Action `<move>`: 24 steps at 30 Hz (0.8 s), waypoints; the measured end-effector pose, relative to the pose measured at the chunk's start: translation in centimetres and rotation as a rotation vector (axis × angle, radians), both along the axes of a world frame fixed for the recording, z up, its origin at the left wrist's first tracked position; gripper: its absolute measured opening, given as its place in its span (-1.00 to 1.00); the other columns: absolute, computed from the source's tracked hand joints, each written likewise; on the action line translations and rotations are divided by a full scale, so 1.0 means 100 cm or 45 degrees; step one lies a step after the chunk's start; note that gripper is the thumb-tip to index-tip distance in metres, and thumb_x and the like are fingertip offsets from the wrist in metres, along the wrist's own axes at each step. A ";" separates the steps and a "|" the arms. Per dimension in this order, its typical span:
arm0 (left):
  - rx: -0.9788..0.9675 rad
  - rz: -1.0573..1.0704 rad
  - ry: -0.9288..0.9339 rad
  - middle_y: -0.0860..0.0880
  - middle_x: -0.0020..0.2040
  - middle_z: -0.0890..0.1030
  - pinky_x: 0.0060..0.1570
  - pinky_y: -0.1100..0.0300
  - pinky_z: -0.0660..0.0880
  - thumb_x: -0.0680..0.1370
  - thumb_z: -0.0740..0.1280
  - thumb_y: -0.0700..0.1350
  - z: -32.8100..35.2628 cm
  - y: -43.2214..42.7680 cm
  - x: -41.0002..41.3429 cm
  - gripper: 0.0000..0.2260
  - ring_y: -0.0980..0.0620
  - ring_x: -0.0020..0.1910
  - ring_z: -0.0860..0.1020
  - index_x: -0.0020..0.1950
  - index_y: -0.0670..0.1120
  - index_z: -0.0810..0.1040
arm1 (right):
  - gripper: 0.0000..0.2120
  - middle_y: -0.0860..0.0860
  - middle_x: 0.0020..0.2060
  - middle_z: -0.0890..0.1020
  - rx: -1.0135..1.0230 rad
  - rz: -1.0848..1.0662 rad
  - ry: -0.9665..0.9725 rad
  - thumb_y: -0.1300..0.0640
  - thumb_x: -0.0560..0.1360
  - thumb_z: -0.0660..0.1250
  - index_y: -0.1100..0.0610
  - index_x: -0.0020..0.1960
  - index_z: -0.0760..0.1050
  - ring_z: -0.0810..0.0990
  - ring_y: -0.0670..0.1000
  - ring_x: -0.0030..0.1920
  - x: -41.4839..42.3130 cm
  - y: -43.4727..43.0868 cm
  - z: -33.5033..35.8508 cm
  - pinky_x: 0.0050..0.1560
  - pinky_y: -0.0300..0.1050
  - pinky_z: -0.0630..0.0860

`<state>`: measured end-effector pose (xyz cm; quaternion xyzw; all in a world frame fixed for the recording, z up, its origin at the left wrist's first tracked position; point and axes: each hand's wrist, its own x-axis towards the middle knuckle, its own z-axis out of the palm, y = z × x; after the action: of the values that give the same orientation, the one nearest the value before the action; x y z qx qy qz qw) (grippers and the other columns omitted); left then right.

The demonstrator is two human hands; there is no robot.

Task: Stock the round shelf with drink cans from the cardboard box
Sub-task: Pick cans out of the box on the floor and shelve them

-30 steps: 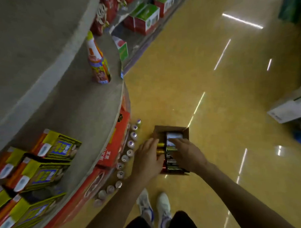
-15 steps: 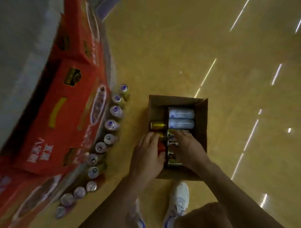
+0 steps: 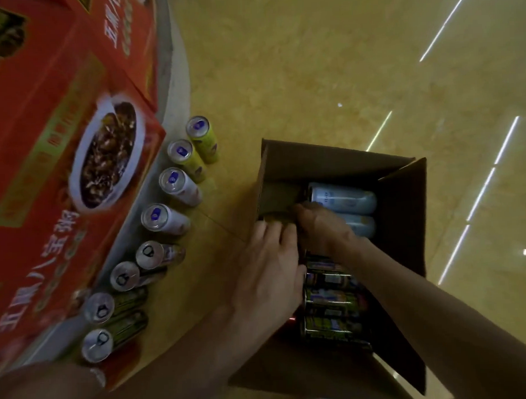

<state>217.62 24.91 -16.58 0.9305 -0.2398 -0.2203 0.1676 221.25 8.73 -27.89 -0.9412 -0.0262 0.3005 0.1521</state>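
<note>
I am looking down into the cardboard box [image 3: 329, 164], which is sitting open on the floor [image 3: 310, 63] right of centre. The drink cans inside are lying on their sides: pale blue cans [image 3: 342, 198] towards the top, dark-labelled cans [image 3: 334, 301] stacking towards the bottom. Both grips are working at the box's left side. The left grip [image 3: 270, 267] is reaching over the left wall with fingers laid forward. The right grip [image 3: 322, 230] is curling down just beside it. What either one is grasping is hidden under the knuckles, so I cannot tell whether either is clenched on a can.

At the left of the frame a curved row of standing cans [image 3: 164, 217] is lining the grey foot of the round shelf [image 3: 174, 83], below the red cartons [image 3: 59, 131].

What is worrying me is the crowding. Two grips are meeting in one corner, and I judge a can could be slipping between them, or pulling one free could be setting its neighbours rolling. The standing row is packed can against can, so a careless placement could be toppling several at once. The left forearm is also passing close over the row's lower end.
</note>
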 end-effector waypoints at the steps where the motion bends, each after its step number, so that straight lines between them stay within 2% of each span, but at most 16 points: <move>1: 0.000 -0.003 -0.020 0.00 0.44 0.35 0.37 0.09 0.36 0.63 0.25 0.08 -0.005 0.002 0.006 -0.47 0.01 0.42 0.26 0.55 -0.08 0.24 | -0.56 0.12 0.23 0.51 -0.012 0.035 0.017 -0.04 0.57 0.30 0.08 0.39 0.36 0.50 0.18 0.24 0.006 0.000 -0.008 0.19 0.05 0.52; 4: -0.013 -0.025 -0.105 -0.01 0.41 0.39 0.32 0.12 0.37 0.61 0.31 0.04 -0.018 0.010 0.030 -0.47 0.00 0.39 0.28 0.53 -0.10 0.28 | -0.57 0.09 0.22 0.51 -0.071 0.150 0.089 -0.11 0.57 0.30 0.03 0.36 0.37 0.50 0.14 0.20 0.019 0.006 -0.027 0.18 0.12 0.52; 6: -0.033 -0.029 -0.120 -0.02 0.42 0.40 0.32 0.12 0.36 0.61 0.32 0.03 -0.022 0.015 0.043 -0.45 0.00 0.39 0.30 0.55 -0.09 0.27 | -0.58 0.10 0.19 0.54 -0.140 0.216 0.120 -0.13 0.59 0.25 0.07 0.35 0.38 0.53 0.13 0.17 0.023 0.012 -0.040 0.13 0.07 0.53; 10: -0.143 -0.003 -0.044 0.03 0.46 0.38 0.25 0.23 0.30 0.61 0.35 0.01 -0.024 0.016 0.054 -0.40 0.04 0.41 0.32 0.61 -0.01 0.21 | -0.59 0.11 0.19 0.58 -0.317 0.322 0.144 -0.13 0.62 0.19 0.11 0.34 0.41 0.56 0.14 0.20 0.029 0.025 -0.047 0.09 0.02 0.47; 13: -0.246 0.063 -0.001 0.04 0.43 0.39 0.17 0.26 0.33 0.60 0.38 -0.03 -0.021 0.021 0.057 -0.41 0.05 0.36 0.41 0.59 0.01 0.26 | -0.61 0.08 0.10 0.61 -0.338 0.295 0.116 -0.16 0.62 0.16 0.11 0.25 0.45 0.60 0.11 0.11 0.029 0.028 -0.046 0.03 0.00 0.47; 16: -0.284 0.063 0.039 0.05 0.39 0.41 0.16 0.28 0.34 0.58 0.41 -0.05 -0.022 0.030 0.059 -0.41 0.07 0.33 0.43 0.57 0.01 0.30 | -0.61 0.05 0.06 0.61 -0.299 0.228 0.044 -0.20 0.57 0.25 0.07 0.22 0.44 0.59 0.08 0.02 0.026 0.026 -0.047 -0.01 0.00 0.50; 19: -0.309 0.054 0.100 0.07 0.40 0.39 0.15 0.30 0.34 0.56 0.43 -0.05 -0.021 0.033 0.064 -0.38 0.10 0.33 0.42 0.58 0.05 0.28 | -0.52 0.07 0.13 0.56 -0.198 0.145 -0.051 -0.21 0.52 0.31 0.07 0.29 0.38 0.54 0.12 0.10 0.021 0.018 -0.032 0.03 0.03 0.47; 24: -0.375 0.088 0.311 0.06 0.40 0.41 -0.07 0.43 0.32 0.53 0.47 -0.06 -0.014 0.034 0.074 -0.33 0.18 0.19 0.44 0.58 0.08 0.25 | -0.31 0.10 0.27 0.54 -0.041 -0.035 -0.255 -0.27 0.46 0.37 0.04 0.45 0.30 0.55 0.17 0.20 0.005 0.004 0.028 0.09 0.03 0.49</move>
<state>225.06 28.28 -17.94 0.8699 -0.2151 -0.2884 0.3374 221.79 9.16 -25.12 -0.9691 -0.0236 0.2033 0.1379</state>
